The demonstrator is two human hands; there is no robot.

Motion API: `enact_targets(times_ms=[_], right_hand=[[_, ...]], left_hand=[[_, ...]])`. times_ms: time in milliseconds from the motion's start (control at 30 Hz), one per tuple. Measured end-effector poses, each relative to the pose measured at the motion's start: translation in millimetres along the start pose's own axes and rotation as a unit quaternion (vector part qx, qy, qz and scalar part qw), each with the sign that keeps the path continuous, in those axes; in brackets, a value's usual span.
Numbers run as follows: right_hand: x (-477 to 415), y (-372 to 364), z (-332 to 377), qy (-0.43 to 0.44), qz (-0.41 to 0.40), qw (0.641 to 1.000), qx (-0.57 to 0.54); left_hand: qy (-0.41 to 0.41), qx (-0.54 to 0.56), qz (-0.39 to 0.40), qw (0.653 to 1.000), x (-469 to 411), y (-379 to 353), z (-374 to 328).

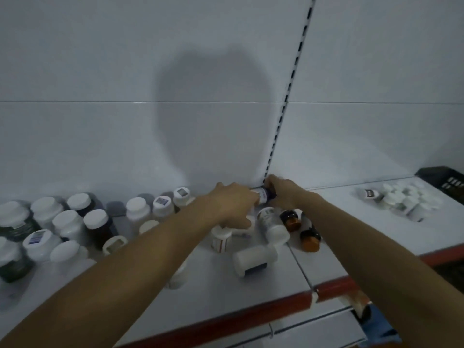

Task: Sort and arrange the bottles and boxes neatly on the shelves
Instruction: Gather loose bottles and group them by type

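Both my hands meet at the back of the white shelf (251, 292), near the slotted upright. My left hand (231, 202) and my right hand (283, 192) grip a small dark-labelled bottle (262, 194) between them, one at each end. Just below lie several toppled bottles: a white one with a grey label (272, 226), two amber ones with dark caps (291, 218) (310, 238), a white one with a red stripe (221, 238) and a larger white jar (253, 261). Upright white-capped bottles (70, 227) fill the shelf's left side.
A cluster of small white bottles (404, 199) sits on the right shelf section. A dark basket (447, 182) stands at the far right. The shelf has a red front edge (251, 315). The slotted upright (288, 96) divides the white back panels.
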State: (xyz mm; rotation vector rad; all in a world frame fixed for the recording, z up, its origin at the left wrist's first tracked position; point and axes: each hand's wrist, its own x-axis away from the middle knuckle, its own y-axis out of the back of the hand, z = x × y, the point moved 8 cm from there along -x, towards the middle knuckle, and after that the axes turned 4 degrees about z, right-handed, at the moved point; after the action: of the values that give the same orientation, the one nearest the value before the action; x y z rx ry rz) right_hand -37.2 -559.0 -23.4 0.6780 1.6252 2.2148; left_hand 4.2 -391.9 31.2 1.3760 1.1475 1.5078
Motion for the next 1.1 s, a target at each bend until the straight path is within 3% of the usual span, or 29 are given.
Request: enact_targets(times_ms=[100, 200, 300, 400, 600, 667, 767, 833, 933, 1100], right_hand=[[-3.6, 4.2, -1.6, 0.051, -0.006, 0.999, -0.012], [-3.2, 17.9, -0.9, 0.113, 0.015, 0.992, -0.05], [-3.3, 41.9, 13.2, 0.171, -0.035, 0.979, -0.11], [-2.1, 49.1, 33.0, 0.23, -0.064, 0.967, -0.094], [10.3, 56.0, 5.7, 0.19, -0.08, 0.977, -0.055], [18.5, 49.2, -6.8, 0.203, -0.015, 0.979, 0.001], [38.3, 20.4, -22.2, 0.228, 0.163, 0.956, 0.079], [47.9, 5.7, -29.6, 0.214, 0.199, 0.953, 0.082], [52.0, -10.0, -28.7, 0.222, 0.124, 0.964, 0.079], [39.5, -3.6, -37.4, 0.233, 0.079, 0.969, -0.028]], left_hand=[[0.034, -0.015, 0.065, 0.997, -18.9, -22.4, -15.4], [0.076, 0.002, 0.065, 0.995, -24.5, -29.5, -7.4], [0.102, 0.049, 0.092, 0.989, -23.4, -27.2, 6.5], [0.127, 0.09, 0.092, 0.984, -21.0, -15.6, 14.8], [0.194, 0.09, 0.041, 0.976, -25.4, 1.9, 20.6], [0.207, 0.09, 0.012, 0.974, -29.2, 0.8, 16.7], [0.222, 0.123, -0.063, 0.965, -25.9, 1.6, 9.0], [0.233, 0.123, -0.132, 0.956, -15.8, 5.0, 0.4], [0.196, 0.147, -0.194, 0.95, -6.2, 2.8, -26.2], [0.135, 0.148, -0.081, 0.976, -28.7, -30.5, -75.3]])
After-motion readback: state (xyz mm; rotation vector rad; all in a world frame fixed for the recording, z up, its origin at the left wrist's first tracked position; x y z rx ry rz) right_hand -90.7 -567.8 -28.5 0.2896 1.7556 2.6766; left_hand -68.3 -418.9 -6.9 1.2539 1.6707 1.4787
